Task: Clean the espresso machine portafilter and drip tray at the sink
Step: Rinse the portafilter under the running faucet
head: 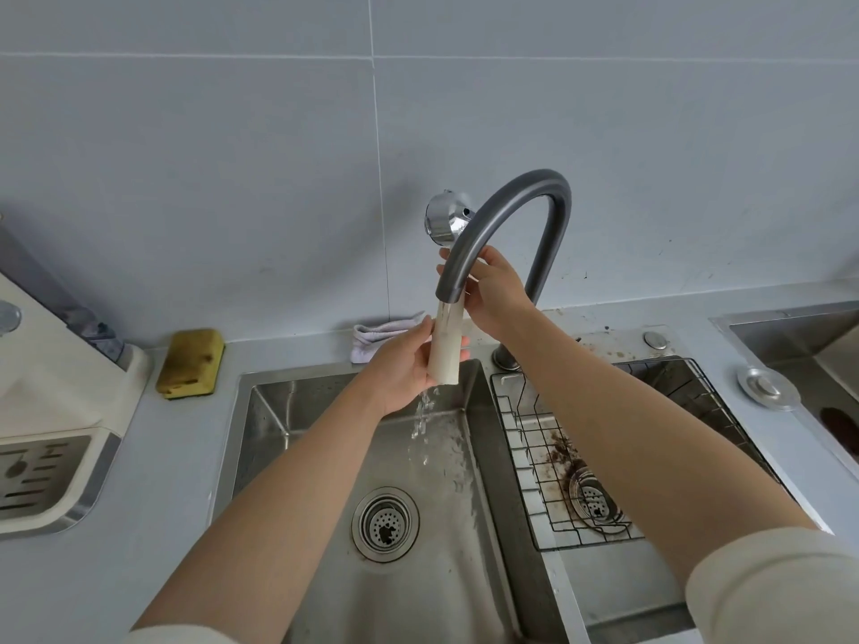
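**Position.** The portafilter (447, 350) is held above the left basin of the sink (274, 411), directly under the spout (450, 290). Its long axis is close to vertical. The chrome head points up and away, behind the spout, and the cream handle points down toward the drain. Water (420, 422) runs along the handle and falls off its lower end.

**Hands.** The left hand (399, 371) is curled round the lower half of the handle. The right hand (495, 290) holds the upper end near the neck, with its fingers partly hidden by the spout. Both hands are closed on the same item. The right hand is nearer the head and the left nearer the handle tip.

**Next move (judgement).** The stream meets the handle, not the basket. To rinse the head, lower or tilt it so that the basket comes under the outlet. The right hand is better placed to steer this.

**Remaining.** The drip tray (42, 467) sits in the machine on the bench (139, 564), well to the left (nearer the left hand). It appears not yet washed. A sponge (190, 362) lies between tray and sink.
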`<state>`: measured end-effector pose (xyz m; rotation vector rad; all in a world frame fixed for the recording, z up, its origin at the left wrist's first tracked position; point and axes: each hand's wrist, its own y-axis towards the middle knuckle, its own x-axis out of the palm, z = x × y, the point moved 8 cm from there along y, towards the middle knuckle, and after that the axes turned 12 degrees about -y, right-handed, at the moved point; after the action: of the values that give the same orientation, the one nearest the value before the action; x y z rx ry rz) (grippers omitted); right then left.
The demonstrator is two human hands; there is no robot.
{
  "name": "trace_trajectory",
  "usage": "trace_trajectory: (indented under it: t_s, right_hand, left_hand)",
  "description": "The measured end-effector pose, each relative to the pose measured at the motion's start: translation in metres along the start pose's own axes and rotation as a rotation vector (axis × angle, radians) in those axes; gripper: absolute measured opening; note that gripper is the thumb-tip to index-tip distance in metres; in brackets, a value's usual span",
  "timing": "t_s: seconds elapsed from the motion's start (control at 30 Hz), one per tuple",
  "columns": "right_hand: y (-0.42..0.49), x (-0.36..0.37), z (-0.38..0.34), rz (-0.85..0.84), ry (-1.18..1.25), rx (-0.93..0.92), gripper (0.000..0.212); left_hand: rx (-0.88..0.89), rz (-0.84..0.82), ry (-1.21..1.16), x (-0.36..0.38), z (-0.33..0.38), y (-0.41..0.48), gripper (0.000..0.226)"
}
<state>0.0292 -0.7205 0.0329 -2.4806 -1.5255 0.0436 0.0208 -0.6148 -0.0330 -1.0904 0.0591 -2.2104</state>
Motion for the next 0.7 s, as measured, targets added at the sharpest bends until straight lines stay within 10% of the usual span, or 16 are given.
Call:
trace_trajectory:
  t_s: [0.7]
  right_hand:
    - [-0.017, 0.017, 0.073, -0.072, 0.46, 0.204, 0.034]
  left_hand:
    - [-0.067, 0.071, 0.144, -0.025, -0.022, -0.029, 0.011]
